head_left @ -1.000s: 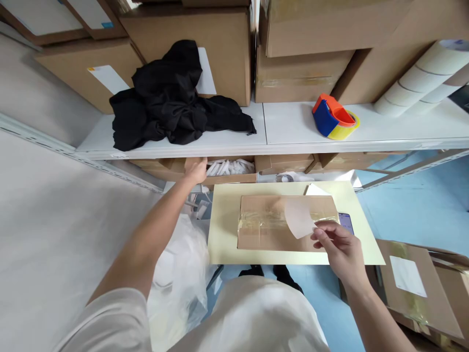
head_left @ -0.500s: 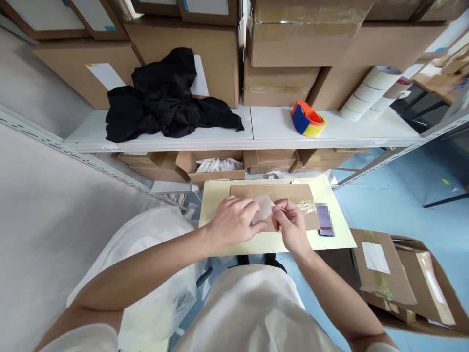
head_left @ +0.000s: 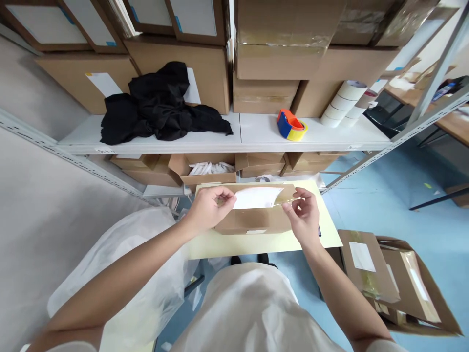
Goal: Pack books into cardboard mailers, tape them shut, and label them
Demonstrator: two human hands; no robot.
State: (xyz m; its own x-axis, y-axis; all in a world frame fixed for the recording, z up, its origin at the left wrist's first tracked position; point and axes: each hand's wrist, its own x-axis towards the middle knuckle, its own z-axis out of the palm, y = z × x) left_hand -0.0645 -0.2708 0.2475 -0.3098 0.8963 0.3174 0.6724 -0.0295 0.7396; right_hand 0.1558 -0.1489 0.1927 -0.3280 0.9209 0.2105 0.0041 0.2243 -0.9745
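A white paper label (head_left: 256,198) is stretched between my hands above a flat brown cardboard box (head_left: 234,224). My left hand (head_left: 211,208) pinches the label's left end between thumb and fingers. At the other end, my right hand (head_left: 304,215) has its thumb and forefinger closed on a thin, see-through-looking edge that runs on from the label. Whether this edge is film or backing is too fine to tell. The box lies on a pale yellow table top (head_left: 205,244), with a small white slip (head_left: 256,231) on its near side.
Behind the table stands a shelf (head_left: 205,146) with cartons, a black cloth (head_left: 161,107), a tape dispenser (head_left: 291,126) and stacked tape rolls (head_left: 344,102). An open box of white items (head_left: 211,168) sits below. Packed boxes (head_left: 366,264) are at right; a translucent plastic bag (head_left: 139,259) bulges at left.
My hands have moved apart, and the label between them now lies spread out, its white face showing. The view has shifted a little; the phone at the right is now mostly hidden.
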